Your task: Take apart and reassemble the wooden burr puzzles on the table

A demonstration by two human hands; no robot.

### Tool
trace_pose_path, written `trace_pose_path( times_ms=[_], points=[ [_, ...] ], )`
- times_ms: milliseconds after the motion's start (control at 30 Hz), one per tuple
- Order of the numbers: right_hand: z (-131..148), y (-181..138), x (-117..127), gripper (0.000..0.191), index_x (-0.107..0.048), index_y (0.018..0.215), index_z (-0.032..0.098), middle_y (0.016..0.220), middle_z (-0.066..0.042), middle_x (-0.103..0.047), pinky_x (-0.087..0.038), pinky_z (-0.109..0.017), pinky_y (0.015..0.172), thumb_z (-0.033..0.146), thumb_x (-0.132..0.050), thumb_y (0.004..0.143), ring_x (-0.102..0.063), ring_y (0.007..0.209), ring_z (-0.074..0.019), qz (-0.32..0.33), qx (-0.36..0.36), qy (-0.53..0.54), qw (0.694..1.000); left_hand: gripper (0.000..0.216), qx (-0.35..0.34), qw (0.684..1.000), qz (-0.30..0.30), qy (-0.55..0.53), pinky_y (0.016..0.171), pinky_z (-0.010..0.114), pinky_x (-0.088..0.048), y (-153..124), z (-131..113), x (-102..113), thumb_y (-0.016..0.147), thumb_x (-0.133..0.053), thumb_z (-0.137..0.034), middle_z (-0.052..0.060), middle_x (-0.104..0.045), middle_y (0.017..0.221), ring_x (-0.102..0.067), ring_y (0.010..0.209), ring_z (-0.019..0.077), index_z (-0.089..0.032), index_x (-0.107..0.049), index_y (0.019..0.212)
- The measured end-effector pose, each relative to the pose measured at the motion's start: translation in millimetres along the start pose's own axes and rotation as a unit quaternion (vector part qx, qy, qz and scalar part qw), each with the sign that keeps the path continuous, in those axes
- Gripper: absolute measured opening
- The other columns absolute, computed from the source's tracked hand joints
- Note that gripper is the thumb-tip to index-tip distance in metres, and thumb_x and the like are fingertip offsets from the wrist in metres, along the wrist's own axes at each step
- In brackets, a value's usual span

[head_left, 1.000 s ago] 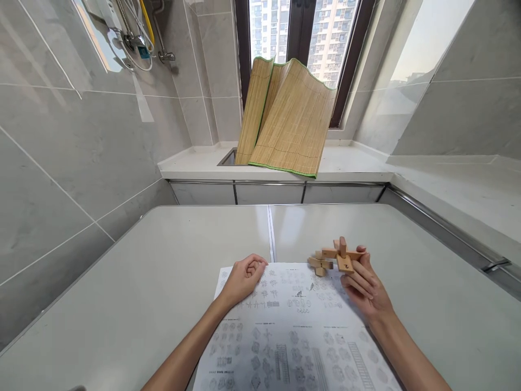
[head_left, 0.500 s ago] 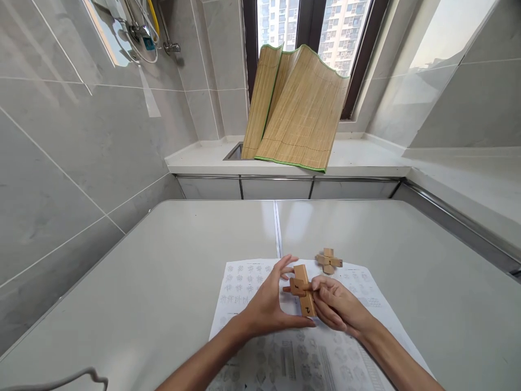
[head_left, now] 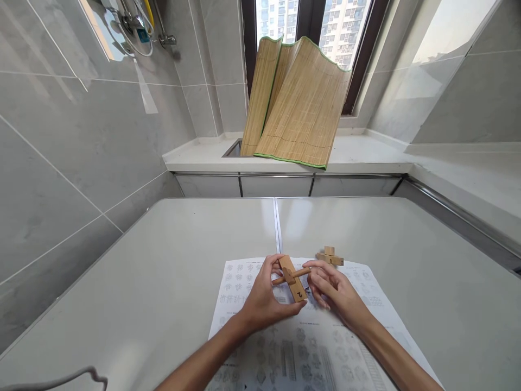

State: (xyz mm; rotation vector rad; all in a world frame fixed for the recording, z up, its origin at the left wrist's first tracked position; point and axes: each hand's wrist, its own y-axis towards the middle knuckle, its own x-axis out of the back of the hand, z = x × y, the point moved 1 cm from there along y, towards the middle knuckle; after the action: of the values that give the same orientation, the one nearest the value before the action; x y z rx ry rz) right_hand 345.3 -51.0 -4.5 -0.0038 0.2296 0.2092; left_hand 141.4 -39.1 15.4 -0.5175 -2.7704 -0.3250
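Note:
My left hand grips a numbered wooden puzzle block lengthwise, thumb at its near end and fingers at the far end. A "2" is marked on the block. Across its middle sits a darker, rod-like wooden piece, its ends sticking out on both sides. My right hand has its curled fingertips at the right end of that rod; the thumb's contact is partly hidden. Beyond the hands stands a small assembly of crossed wooden pieces.
Under the hands lies a printed instruction sheet with many small diagrams. It rests on a glossy pale table. A folded bamboo mat leans by the window. A grey cord lies at the lower left.
The held block has shifted left and tilted, and the crossing rod has turned so its right end points upward. My right fingers have loosened somewhat around the rod's end.

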Motion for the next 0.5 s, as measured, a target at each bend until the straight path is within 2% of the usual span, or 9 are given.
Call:
trace_pose_path(
  times_ms=[167,333,433,500],
  points=[
    [-2.6,1.3,-1.9,0.036,-0.067,0.105,0.022,0.066,0.005,-0.055,-0.04,-0.025,0.053,0.057,-0.065,0.095,-0.049,0.051,-0.0115,-0.035,0.01,-0.119,0.992,0.082,-0.004,1.0,0.007,0.001,0.106,0.046,-0.053,1.0,3.7,-0.4,0.068,-0.089,-0.028,0.009,-0.055,0.132,-0.057,0.122,0.0275,-0.026,-0.044,0.136],
    [-10.5,2.7,1.0,0.032,-0.063,0.107,0.023,0.081,0.0,-0.066,-0.046,-0.028,0.059,0.053,-0.055,0.1,-0.058,0.058,-0.0149,-0.033,0.025,-0.172,0.984,0.072,-0.003,0.998,-0.008,0.057,0.099,0.043,-0.055,3.0,2.2,0.2,0.07,-0.088,-0.034,0.006,-0.061,0.117,-0.06,0.11,0.0258,-0.025,-0.051,0.13],
    [-11.0,2.1,2.8,0.027,-0.065,0.105,0.023,0.081,-0.003,-0.067,-0.046,-0.029,0.059,0.047,-0.053,0.101,-0.059,0.064,-0.0184,-0.051,0.066,-0.298,0.951,0.071,-0.008,0.997,-0.011,0.077,0.096,0.042,-0.056,4.2,2.6,0.9,0.067,-0.088,-0.033,0.006,-0.062,0.117,-0.061,0.108,0.0264,-0.025,-0.053,0.128],
    [-8.8,1.3,3.1,0.024,-0.065,0.108,0.024,0.091,-0.006,-0.069,-0.048,-0.031,0.062,0.043,-0.052,0.103,-0.06,0.067,-0.0196,-0.041,0.111,-0.367,0.923,0.071,-0.009,0.996,-0.009,0.084,0.095,0.044,-0.057,5.0,3.4,2.1,0.066,-0.087,-0.034,0.007,-0.062,0.118,-0.061,0.107,0.0269,-0.025,-0.053,0.128]
  ],
)
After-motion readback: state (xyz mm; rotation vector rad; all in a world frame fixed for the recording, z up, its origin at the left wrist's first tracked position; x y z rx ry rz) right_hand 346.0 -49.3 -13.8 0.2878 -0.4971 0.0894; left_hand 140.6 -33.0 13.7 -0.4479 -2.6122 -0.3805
